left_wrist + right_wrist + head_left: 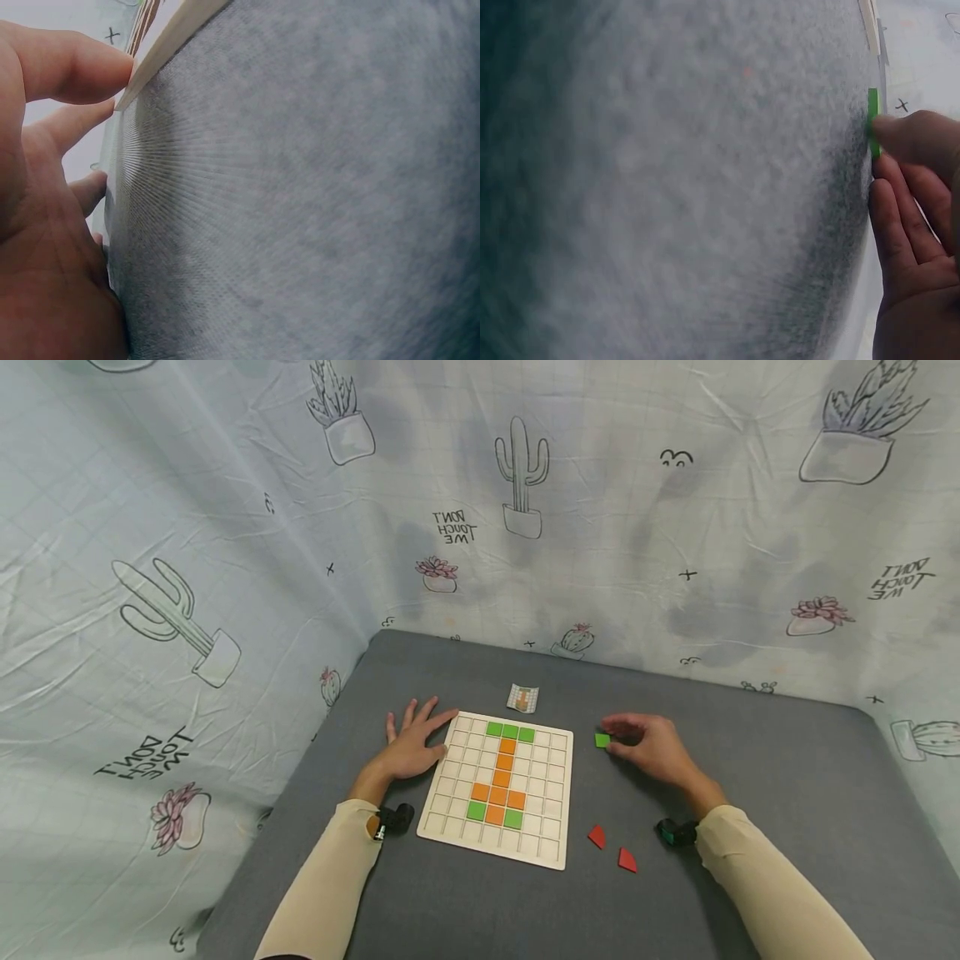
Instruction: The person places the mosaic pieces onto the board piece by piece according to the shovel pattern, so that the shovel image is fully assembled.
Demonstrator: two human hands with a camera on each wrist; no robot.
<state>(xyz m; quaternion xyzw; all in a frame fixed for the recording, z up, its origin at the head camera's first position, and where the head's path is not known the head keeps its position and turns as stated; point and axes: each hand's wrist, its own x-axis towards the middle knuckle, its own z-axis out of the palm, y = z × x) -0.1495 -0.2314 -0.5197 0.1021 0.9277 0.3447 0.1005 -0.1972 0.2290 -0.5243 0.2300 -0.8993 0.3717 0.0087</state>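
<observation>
A pale wooden grid board (467,760) lies on the table with green and orange square tiles set in its cells. My left hand (408,750) rests at the board's left edge, fingers spread, with the thumb and index finger touching the rim. In the left wrist view, the thumb (82,69) meets the board's side (169,45). To the right of the board, my right hand (651,749) pinches a green square tile (602,741) between thumb and fingers. The right wrist view shows that tile (874,105) edge-on, held low beside the table surface.
Two red quarter-round pieces (627,860) lie right of the board's lower corner. A small printed pattern card (522,698) sits behind the board. Grey cloth covers the table (465,910), and a patterned curtain (615,527) hangs around its back and left sides.
</observation>
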